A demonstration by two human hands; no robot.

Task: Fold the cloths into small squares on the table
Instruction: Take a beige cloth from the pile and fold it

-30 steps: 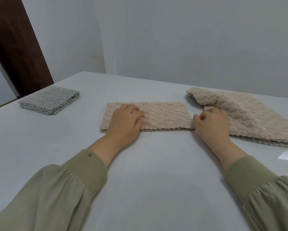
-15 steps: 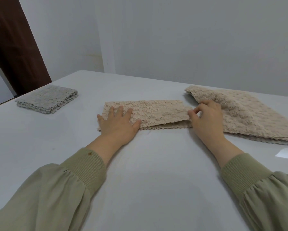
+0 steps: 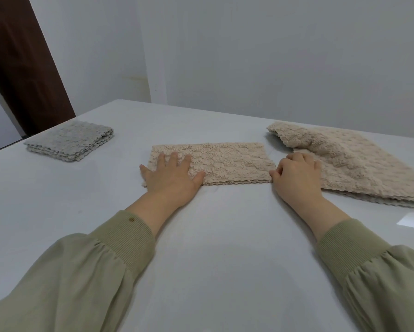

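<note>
On the table (image 3: pixel 225 259), the beige pile (image 3: pixel 359 168) is lying at your right; its edge could be catching in your next fold. The beige cloth (image 3: pixel 230 161), folded long, is lying in the middle; it may be springing open if your left hand (image 3: pixel 172 180), pressing flat on its left end, is lifting early. The grey cloth (image 3: pixel 69 142) is sitting folded, far left. Your right hand (image 3: pixel 297 180) is curling at the other end; I cannot tell if it is pinching. No container is showing.
</note>
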